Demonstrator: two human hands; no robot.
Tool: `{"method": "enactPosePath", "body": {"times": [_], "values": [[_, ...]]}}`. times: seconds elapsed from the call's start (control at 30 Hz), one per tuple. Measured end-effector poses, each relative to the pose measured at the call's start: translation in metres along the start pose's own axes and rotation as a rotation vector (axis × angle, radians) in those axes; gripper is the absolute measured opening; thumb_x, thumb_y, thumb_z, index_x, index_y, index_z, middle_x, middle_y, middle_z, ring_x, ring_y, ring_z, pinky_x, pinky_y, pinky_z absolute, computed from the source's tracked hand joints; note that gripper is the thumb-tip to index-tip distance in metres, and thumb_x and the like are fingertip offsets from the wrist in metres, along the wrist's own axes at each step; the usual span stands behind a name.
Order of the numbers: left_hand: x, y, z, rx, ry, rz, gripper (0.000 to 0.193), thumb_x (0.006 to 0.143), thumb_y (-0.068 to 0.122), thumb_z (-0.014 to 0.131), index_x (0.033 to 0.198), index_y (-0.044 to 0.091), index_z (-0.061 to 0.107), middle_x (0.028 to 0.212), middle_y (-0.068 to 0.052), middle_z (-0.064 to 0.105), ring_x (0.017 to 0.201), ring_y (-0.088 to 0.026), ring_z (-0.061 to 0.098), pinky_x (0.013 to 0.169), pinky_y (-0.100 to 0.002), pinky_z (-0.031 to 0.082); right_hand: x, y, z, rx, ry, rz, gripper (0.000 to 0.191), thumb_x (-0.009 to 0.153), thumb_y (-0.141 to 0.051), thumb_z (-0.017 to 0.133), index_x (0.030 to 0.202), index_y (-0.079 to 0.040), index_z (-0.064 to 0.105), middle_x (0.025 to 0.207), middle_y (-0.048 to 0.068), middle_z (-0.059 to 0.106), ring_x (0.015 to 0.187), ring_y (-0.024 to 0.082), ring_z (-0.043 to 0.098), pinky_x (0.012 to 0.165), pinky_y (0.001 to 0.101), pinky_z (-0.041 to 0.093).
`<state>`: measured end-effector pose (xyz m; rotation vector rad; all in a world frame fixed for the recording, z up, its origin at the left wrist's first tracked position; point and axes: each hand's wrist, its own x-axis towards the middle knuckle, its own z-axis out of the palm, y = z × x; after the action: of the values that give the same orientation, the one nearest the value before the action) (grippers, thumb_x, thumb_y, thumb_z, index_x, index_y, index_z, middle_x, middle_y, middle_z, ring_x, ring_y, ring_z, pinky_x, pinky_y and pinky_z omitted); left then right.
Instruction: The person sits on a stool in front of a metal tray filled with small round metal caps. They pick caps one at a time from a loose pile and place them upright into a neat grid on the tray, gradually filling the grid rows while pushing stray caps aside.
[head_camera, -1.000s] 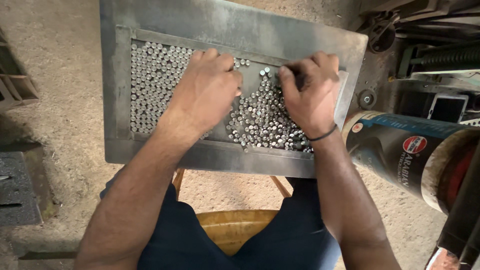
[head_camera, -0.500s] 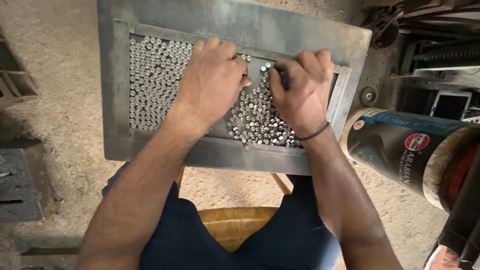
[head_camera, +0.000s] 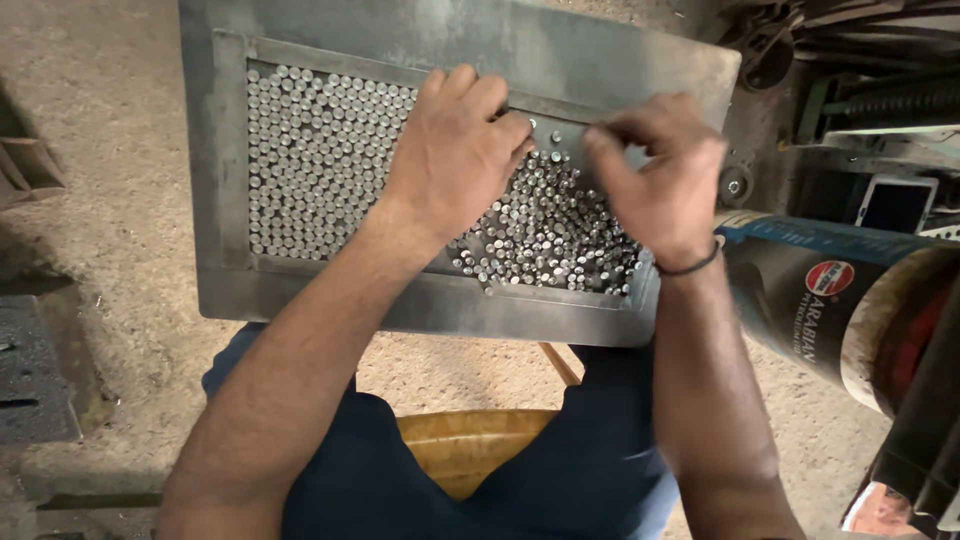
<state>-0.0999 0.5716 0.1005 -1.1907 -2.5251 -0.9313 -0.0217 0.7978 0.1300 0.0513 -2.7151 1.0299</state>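
Pinched right hand (head_camera: 655, 180) hovers over loose pins (head_camera: 550, 235) in tray (head_camera: 225, 180).

A blue drum (head_camera: 820, 300) lies beside a yellow stool (head_camera: 470, 445).

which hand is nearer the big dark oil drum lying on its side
Right. The right hand hovers over the tray's right end, just beside the drum; the left hand rests farther away at mid-tray.

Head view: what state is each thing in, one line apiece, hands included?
Metal tray: flat, lying over the person's lap.
Metal pins: upright, packed in rows on the left, looser on the right.
Left hand: palm down on the pins.
Right hand: fingers pinched together over the pins; what they hold is hidden.
Drum: lying on its side.
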Motion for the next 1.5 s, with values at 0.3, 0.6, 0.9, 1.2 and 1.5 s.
{"method": "enactPosePath", "body": {"times": [0.3, 0.6, 0.9, 1.2, 1.5], "values": [[0.004, 0.003, -0.004, 0.054, -0.059, -0.020, 0.015, 0.091, 0.020, 0.075, 0.092, 0.005, 0.073, 0.094, -0.008, 0.058, 0.096, -0.028, 0.055, 0.088, -0.045, 0.044, 0.007, -0.020, -0.002, -0.198, -0.069, 0.030, 0.009, 0.095, -0.012, 0.080, 0.098, -0.003, 0.078, 0.091, 0.012, 0.071, 0.087, 0.029, 0.062, 0.078, 0.0416, 0.051], [0.005, 0.005, -0.006, 0.023, -0.022, -0.092, 0.012, 0.090, 0.019, 0.077, 0.092, 0.007, 0.075, 0.094, -0.008, 0.059, 0.097, -0.028, 0.056, 0.089, -0.046, 0.044, 0.007, -0.028, 0.007, -0.207, -0.102, -0.066, 0.006, 0.094, -0.010, 0.081, 0.095, -0.004, 0.079, 0.089, 0.012, 0.070, 0.085, 0.030, 0.061, 0.078, 0.0423, 0.049], [0.007, 0.006, 0.004, 0.043, -0.018, -0.069, 0.011, 0.090, 0.019, 0.077, 0.093, 0.008, 0.074, 0.096, -0.008, 0.059, 0.101, -0.028, 0.056, 0.089, -0.045, 0.043, 0.006, -0.029, -0.016, -0.205, -0.242, -0.107, 0.008, 0.089, -0.009, 0.080, 0.095, -0.003, 0.080, 0.088, 0.013, 0.072, 0.086, 0.031, 0.062, 0.079, 0.0426, 0.050], [0.008, 0.003, 0.002, 0.078, -0.033, -0.099, 0.016, 0.094, 0.024, 0.074, 0.095, 0.008, 0.075, 0.097, -0.008, 0.060, 0.102, -0.029, 0.055, 0.091, -0.046, 0.042, 0.008, -0.029, -0.017, -0.185, -0.242, -0.047, 0.009, 0.092, -0.011, 0.080, 0.095, -0.003, 0.079, 0.088, 0.012, 0.072, 0.081, 0.028, 0.062, 0.080, 0.0416, 0.049], [0.006, 0.008, -0.008, -0.105, -0.097, 0.035, 0.014, 0.087, 0.024, 0.080, 0.086, 0.010, 0.075, 0.091, -0.007, 0.059, 0.098, -0.028, 0.055, 0.088, -0.045, 0.043, 0.006, -0.029, -0.011, -0.251, -0.206, -0.008, 0.009, 0.089, -0.011, 0.078, 0.090, -0.002, 0.078, 0.085, 0.012, 0.073, 0.075, 0.025, 0.063, 0.079, 0.0400, 0.050]]}}
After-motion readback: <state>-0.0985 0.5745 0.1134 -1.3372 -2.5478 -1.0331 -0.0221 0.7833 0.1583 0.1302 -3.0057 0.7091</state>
